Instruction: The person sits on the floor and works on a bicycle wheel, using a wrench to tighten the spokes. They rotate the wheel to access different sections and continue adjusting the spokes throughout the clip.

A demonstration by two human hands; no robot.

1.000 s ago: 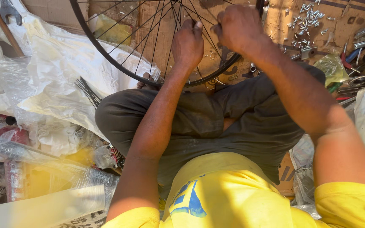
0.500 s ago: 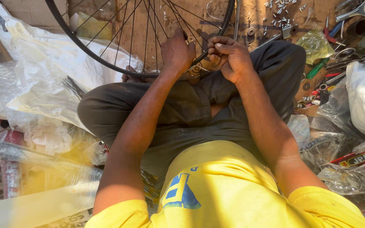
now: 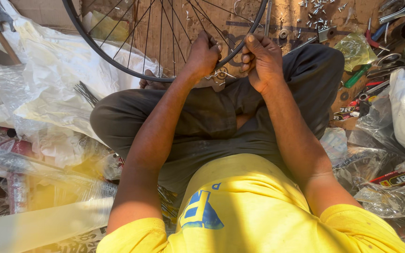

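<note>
Two hands, left hand (image 3: 204, 55) and right hand (image 3: 260, 60), each grip clamped on one wheel rim (image 3: 100, 53).

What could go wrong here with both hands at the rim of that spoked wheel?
The left hand and right hand grip the wheel rim among thin spokes; fingers could get pinched if it slips. The loose screws on the wooden board beside the knee could easily scatter.

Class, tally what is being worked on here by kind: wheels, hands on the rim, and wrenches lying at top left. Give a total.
Bicycle wheel: 1
Hands on the rim, left hand and right hand: 2
Wrench: 1
Total: 4
</note>
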